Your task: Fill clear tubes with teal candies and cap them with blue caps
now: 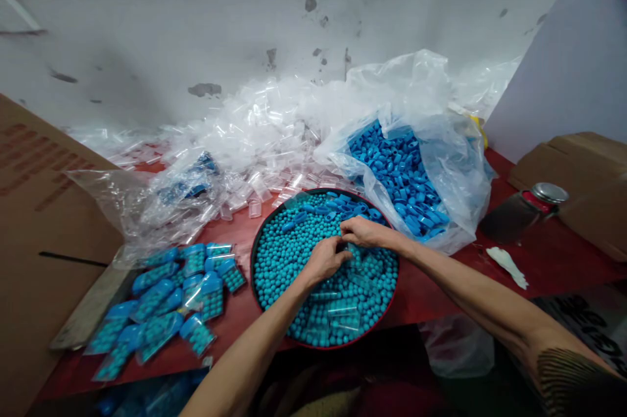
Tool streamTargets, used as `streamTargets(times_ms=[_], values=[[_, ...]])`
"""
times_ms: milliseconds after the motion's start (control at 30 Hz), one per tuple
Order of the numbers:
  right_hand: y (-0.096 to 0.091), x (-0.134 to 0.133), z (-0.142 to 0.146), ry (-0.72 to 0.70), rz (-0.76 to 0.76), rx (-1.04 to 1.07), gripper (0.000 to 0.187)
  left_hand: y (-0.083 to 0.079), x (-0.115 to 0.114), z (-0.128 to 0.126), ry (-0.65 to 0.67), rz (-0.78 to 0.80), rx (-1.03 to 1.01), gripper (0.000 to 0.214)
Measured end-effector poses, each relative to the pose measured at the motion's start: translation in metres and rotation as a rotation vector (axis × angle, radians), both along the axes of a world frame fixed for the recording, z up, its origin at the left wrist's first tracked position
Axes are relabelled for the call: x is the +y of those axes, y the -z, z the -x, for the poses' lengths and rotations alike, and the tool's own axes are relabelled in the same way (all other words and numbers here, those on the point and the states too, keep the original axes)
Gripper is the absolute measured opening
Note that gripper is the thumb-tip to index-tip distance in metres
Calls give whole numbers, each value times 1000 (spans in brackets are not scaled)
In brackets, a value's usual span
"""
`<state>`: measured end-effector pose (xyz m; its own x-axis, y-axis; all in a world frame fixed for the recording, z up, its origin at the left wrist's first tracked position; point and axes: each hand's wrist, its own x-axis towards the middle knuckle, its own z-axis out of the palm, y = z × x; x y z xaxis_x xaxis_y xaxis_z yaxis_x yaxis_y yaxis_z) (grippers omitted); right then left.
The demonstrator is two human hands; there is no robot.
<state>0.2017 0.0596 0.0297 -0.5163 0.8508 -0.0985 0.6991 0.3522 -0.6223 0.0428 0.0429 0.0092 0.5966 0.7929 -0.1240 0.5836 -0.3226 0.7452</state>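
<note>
A round dark tray [255, 273] on the red table holds a bed of small turquoise balls [284, 253], some blue caps [337, 204] at its far side and a few clear tubes [343, 306]. Both my hands meet over the tray's middle. My left hand [326, 259] is curled with fingers pinched together. My right hand [362, 232] is closed too, its fingertips touching the left hand's. What they pinch between them is hidden, possibly a clear tube.
Filled blue-capped tubes [166, 306] lie heaped left of the tray. A pile of empty clear tubes [255, 136] sits behind. A plastic bag of blue caps [401, 172] lies right of it. Cardboard boxes [39, 221] [582, 175] flank the table; a lidded jar [529, 208] lies at right.
</note>
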Motion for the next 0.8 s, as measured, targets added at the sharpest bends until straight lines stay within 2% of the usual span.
streamTargets(times_ms=[100,200,267,400,533,600,700,800], values=[[2,-6,-5,36,109,56,17,2,-3,1,-2,-6,-21,29],[2,-17,-12,59,202,201,20,4,-4,4,-7,12,-61,35],[-2,-25,-13,42,169,253,21,5,-5,5,-21,49,-88,40],[-14,-39,-7,31,88,268,36,5,-8,6,-82,61,-144,38],[-22,-42,1,54,98,312,29,-4,-12,8,-178,114,-198,23],[-24,-39,2,66,139,371,25,-10,-13,12,-181,144,-240,17],[-25,-28,-5,162,138,491,22,-17,-10,21,-170,214,-412,12],[-23,-15,-19,291,53,462,23,-24,-6,36,-276,339,-616,18]])
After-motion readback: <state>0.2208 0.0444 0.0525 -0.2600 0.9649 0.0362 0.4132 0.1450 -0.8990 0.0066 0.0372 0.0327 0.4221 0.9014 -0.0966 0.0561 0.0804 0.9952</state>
